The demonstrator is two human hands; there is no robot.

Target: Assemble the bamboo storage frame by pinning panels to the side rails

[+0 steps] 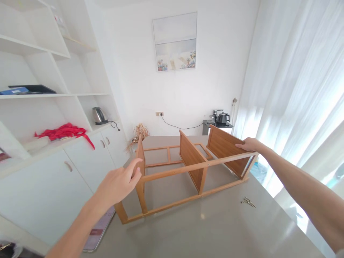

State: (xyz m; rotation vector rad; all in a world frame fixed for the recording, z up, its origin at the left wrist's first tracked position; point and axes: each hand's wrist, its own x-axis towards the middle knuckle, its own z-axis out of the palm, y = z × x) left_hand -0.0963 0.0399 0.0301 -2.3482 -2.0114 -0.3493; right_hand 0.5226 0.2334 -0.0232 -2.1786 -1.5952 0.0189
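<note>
A wooden shelf unit [174,173] lies on its side on the grey table, with three brown shelf boards standing between its rails. My left hand [120,184] is at its left end, thumb and index finger curled about the upper corner by the left board [141,154]. At the far right end, my right hand [251,144] grips the top edge of the right board [224,143], where it meets the upper rail. The middle board [192,157] stands between them, untouched. Several screws [248,201] lie on the table right of the unit.
A separate wooden ladder-like frame [168,154] lies behind the unit on the table [204,229]. A tablet or phone [98,231] is under my left forearm. White cabinets [80,161] line the left, a curtain [292,89] the right. Dried plants [141,132] and a kettle [223,118] are beyond.
</note>
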